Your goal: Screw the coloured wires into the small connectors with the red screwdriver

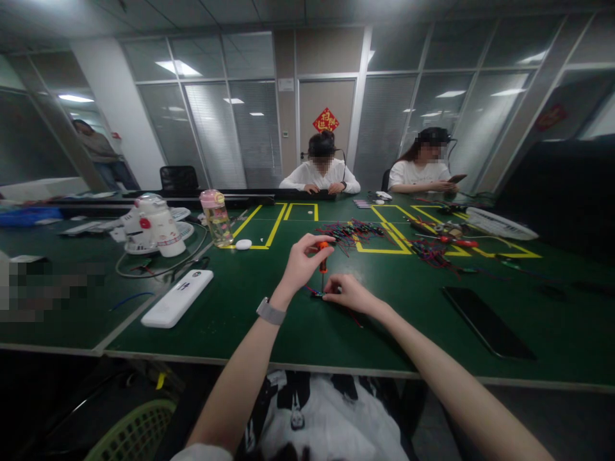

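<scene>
My left hand [305,261] is closed around the handle of a screwdriver [323,262], orange and black, held upright with its shaft pointing down. Its tip meets a small dark terminal block or board with thin red and blue wires [317,294] on the green table. My right hand [350,293] pinches that small part from the right, fingertips close to the screwdriver's tip. What exactly the part is cannot be made out. A red wire trails out from under my right hand. Just beyond my hands lies a pile of similar wired parts [353,232].
A white power bank-like device [177,299] lies left, a black phone [485,322] right. A pink-lidded bottle [216,219] and a white robot figure [152,225] stand at back left. More wired boards [429,251] lie at right. Two people sit across the green table [384,346].
</scene>
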Available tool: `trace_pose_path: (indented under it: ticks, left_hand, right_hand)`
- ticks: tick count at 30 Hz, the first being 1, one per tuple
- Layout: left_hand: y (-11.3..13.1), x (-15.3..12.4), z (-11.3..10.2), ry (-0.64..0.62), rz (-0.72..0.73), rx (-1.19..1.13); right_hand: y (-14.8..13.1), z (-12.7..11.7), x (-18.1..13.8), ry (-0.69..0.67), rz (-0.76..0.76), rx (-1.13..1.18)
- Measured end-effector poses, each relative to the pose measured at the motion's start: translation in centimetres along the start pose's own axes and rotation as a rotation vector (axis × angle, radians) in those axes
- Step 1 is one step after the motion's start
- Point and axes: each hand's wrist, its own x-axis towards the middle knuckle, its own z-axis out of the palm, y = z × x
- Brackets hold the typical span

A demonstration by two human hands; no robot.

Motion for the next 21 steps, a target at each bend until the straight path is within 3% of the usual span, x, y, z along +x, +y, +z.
trace_pose_path:
  ticks: [4,10,16,21]
  left_hand:
    - [0.09,-0.12,0.17,0.006,0.042,0.044]
    - [0.35,0.14,0.14,-0.072,-0.068,-0.185]
    - [0.01,-0.04,0.05,0.066,-0.007,0.042]
    - [0.16,-0.12,0.2,-0.013,-0.011,-0.024]
  right_hand:
    - [0.0,-0.04,-0.02,-0.005,-0.019,0.002]
    - [0.16,-0.04,0.04,-0.022,-0.031,0.019]
    - [-0.11,-0.05,-0.05,-0.012,-0.024,0.003]
    - [-0.07,-0.02,-0.01,-0.009,-0.032,-0.006]
